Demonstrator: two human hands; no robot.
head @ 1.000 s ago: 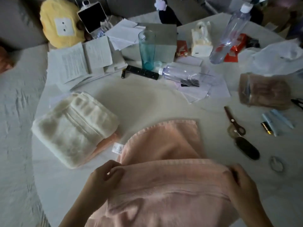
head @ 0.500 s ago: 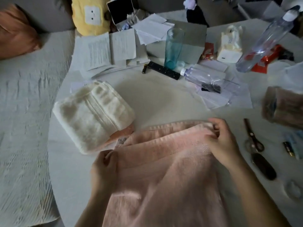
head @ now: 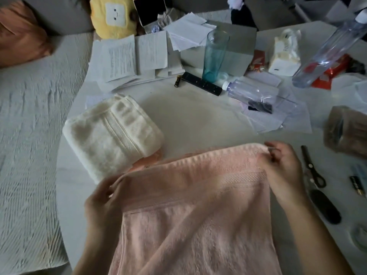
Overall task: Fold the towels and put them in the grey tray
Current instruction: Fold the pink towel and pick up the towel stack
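My left hand (head: 103,201) and right hand (head: 282,165) pinch the pink towel's (head: 198,215) far corners. A folded cream towel (head: 111,135) lies beside it on the counter (head: 198,120). The teal tumbler (head: 215,54) looks empty.

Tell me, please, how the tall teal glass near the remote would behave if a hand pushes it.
The teal glass stands upright, tall and narrow, so a push near its rim would likely tip it. It looks empty, so probably light. On its side, it might roll toward the remote.
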